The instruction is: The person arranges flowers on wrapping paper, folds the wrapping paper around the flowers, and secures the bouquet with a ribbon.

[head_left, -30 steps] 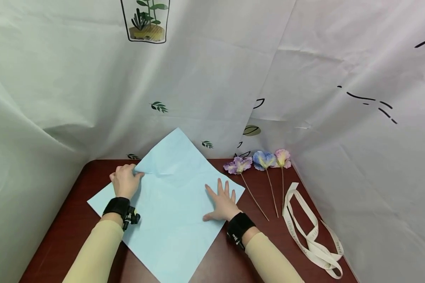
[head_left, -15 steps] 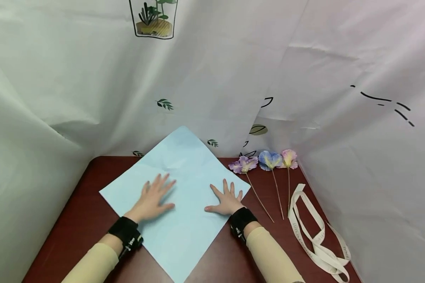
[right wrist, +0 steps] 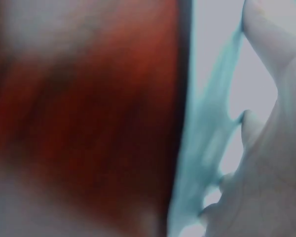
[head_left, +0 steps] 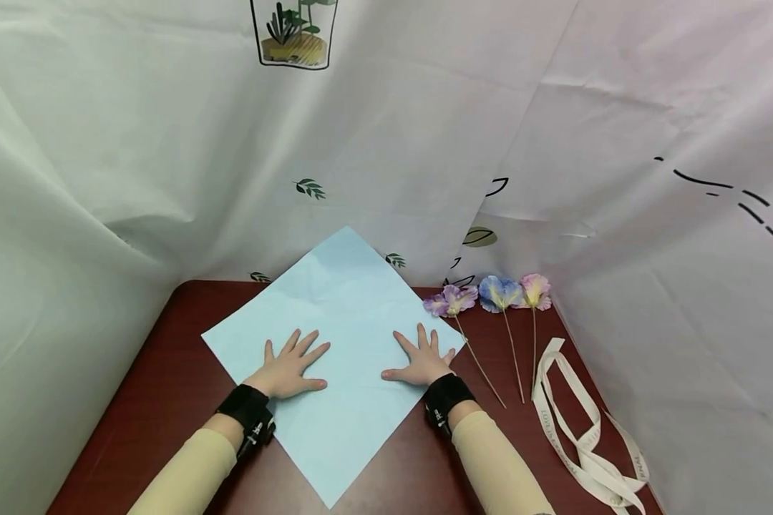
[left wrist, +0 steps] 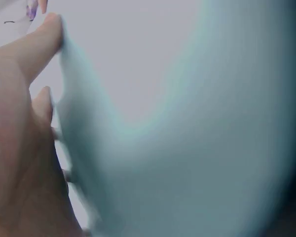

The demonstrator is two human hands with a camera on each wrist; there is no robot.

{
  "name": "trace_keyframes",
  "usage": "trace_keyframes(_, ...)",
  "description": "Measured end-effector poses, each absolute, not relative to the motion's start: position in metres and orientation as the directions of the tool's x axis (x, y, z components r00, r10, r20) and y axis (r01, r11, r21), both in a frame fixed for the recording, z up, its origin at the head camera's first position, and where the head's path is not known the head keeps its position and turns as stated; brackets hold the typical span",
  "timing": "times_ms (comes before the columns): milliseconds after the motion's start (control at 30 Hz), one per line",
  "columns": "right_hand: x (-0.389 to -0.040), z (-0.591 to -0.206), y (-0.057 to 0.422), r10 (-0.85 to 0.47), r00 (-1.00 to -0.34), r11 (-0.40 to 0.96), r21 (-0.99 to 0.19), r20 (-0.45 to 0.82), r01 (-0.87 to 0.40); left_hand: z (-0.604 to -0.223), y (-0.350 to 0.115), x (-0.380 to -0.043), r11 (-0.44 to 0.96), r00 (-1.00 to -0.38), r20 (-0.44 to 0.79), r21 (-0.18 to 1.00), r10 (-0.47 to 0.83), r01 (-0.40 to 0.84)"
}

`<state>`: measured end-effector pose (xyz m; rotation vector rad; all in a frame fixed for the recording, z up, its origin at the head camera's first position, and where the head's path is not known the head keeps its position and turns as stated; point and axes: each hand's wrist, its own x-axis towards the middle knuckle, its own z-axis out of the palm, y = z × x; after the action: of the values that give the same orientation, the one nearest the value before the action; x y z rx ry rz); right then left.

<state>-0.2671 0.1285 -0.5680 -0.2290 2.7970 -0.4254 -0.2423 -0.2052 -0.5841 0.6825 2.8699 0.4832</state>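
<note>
A light blue square sheet [head_left: 354,300] lies diamond-wise on the dark red table, its far corner rising against the cloth backdrop. On its left half rests my left hand [head_left: 285,373], fingers spread and straight. My right hand [head_left: 421,363] lies spread the same way near the sheet's right corner. In the left wrist view the thumb [left wrist: 47,37] and fingertips touch the pale sheet [left wrist: 153,173]. The right wrist view has the right hand's fingertips on the sheet [right wrist: 207,133] close to its edge. Neither hand holds anything.
Right of the sheet lie a purple flower [head_left: 451,300], a blue flower [head_left: 501,293] and a pink flower [head_left: 535,290], all with thin stems. A looped white printed ribbon [head_left: 592,465] lies at the table's right edge. Cloth [head_left: 135,143] hangs behind the table [head_left: 135,400].
My left hand has let go of the sheet's upper left edge, come down and inward, and spread flat on it. The left corner's fold is flattened. The whole view has shifted slightly.
</note>
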Motion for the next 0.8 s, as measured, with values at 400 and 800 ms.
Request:
trace_keyframes(400,-0.267,-0.547,0.118,-0.116,-0.944,0.961,-0.275,-0.309,-0.028,-0.546,-0.156,-0.286,0.923,-0.905,-0.188,0.125,0.382,0.364)
trace_keyframes(800,-0.277,-0.574,0.118,-0.092,-0.943,0.968,-0.249,-0.319,-0.01,-0.558,-0.137,-0.309,0.957,-0.952,-0.121,-0.033,0.282,0.288)
